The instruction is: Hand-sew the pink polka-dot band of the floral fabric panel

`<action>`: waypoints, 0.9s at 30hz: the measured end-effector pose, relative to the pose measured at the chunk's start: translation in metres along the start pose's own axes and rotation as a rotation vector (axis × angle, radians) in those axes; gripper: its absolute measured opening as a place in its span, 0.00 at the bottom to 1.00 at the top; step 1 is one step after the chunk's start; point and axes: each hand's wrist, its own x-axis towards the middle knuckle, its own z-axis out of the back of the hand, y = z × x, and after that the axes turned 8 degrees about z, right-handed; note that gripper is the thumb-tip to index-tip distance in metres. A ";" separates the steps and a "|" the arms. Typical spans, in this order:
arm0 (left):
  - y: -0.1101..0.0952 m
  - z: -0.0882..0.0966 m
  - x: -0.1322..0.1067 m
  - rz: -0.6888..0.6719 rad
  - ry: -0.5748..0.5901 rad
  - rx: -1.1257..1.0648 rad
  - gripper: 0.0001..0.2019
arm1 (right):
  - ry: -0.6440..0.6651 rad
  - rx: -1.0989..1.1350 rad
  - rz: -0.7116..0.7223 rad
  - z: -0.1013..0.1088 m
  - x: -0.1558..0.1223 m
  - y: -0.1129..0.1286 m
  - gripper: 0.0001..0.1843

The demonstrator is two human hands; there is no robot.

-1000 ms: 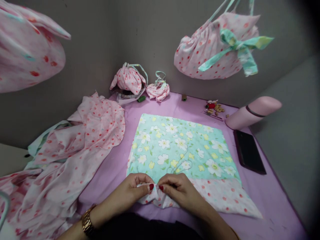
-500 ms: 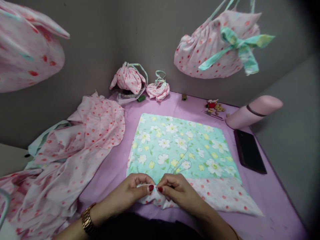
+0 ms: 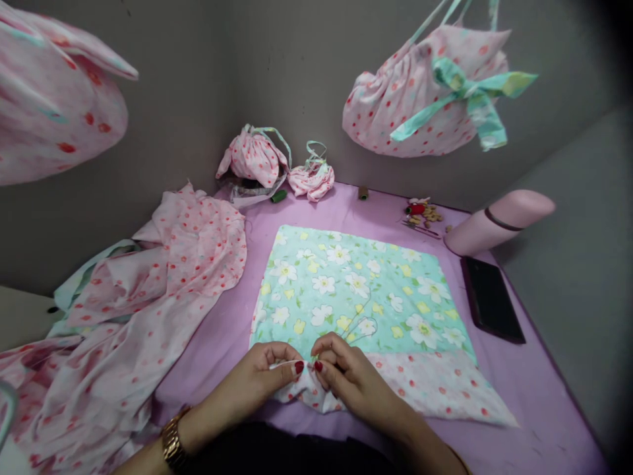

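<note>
While my left hand [image 3: 271,371] and right hand [image 3: 345,371] pinch the dotted border [image 3: 430,384], I'd tension it evenly, keeping the thread [image 3: 376,324] untangled.

A small sewing corner, home or workshop unclear: plain grey walls [image 3: 297,72] close around a lilac cloth-covered surface [image 3: 212,346] carrying a mint floral fabric panel [image 3: 331,284], a red thread spool [image 3: 415,209], a green cylindrical spool [image 3: 279,196] and heaped pink dotted fabric [image 3: 188,257]; a gathered pink dotted bag [image 3: 390,115] hangs above.
</note>
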 end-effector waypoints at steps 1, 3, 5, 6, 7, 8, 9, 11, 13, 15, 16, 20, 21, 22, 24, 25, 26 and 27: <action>0.001 0.000 0.000 -0.004 0.000 0.002 0.12 | -0.010 0.017 0.002 -0.002 0.000 -0.001 0.08; 0.003 0.000 0.000 -0.019 -0.004 0.018 0.12 | -0.031 0.057 0.008 -0.006 0.001 -0.004 0.07; 0.005 0.000 0.001 -0.032 -0.006 0.043 0.12 | -0.020 0.084 0.009 -0.010 0.001 -0.006 0.07; 0.005 0.000 0.001 -0.036 -0.013 0.055 0.12 | -0.012 0.067 0.014 -0.011 0.002 -0.007 0.07; 0.005 -0.001 0.002 -0.039 -0.024 0.065 0.12 | -0.023 0.018 0.033 -0.011 0.002 -0.007 0.07; 0.005 -0.001 0.002 -0.040 -0.036 0.071 0.12 | -0.055 -0.063 0.070 -0.011 0.002 -0.007 0.08; 0.005 -0.002 0.002 -0.042 -0.047 0.076 0.11 | -0.099 -0.165 0.125 -0.011 0.002 -0.007 0.08; 0.003 -0.003 0.003 -0.047 -0.074 0.086 0.11 | -0.174 -0.365 0.256 -0.010 0.003 -0.007 0.09; 0.002 -0.005 0.003 -0.044 -0.091 0.096 0.10 | -0.182 -0.472 0.355 -0.011 0.004 -0.007 0.08; 0.002 -0.006 0.003 -0.038 -0.106 0.121 0.10 | -0.171 -0.494 0.395 -0.013 0.004 -0.007 0.08; 0.002 -0.007 0.003 -0.037 -0.107 0.133 0.10 | -0.177 -0.494 0.409 -0.014 0.004 -0.006 0.09; 0.003 -0.006 0.003 -0.036 -0.049 0.144 0.10 | -0.241 -0.395 0.466 -0.019 0.003 0.000 0.10; 0.003 -0.006 0.002 -0.031 -0.035 0.148 0.11 | -0.289 -0.311 0.460 -0.019 0.003 0.001 0.10; 0.002 -0.005 0.002 -0.024 -0.027 0.154 0.12 | -0.350 -0.185 0.433 -0.018 0.004 0.002 0.09; 0.002 -0.005 0.000 -0.006 -0.029 0.162 0.13 | -0.478 0.165 0.306 -0.012 0.006 0.004 0.09; 0.001 -0.005 -0.001 0.006 -0.033 0.159 0.14 | -0.540 0.353 0.219 -0.007 0.007 0.005 0.09; 0.001 -0.005 -0.001 0.016 -0.034 0.153 0.15 | -0.603 0.527 0.139 0.001 0.008 0.006 0.09; 0.000 -0.004 -0.002 0.024 -0.032 0.147 0.15 | -0.674 0.667 0.074 0.011 0.008 0.006 0.09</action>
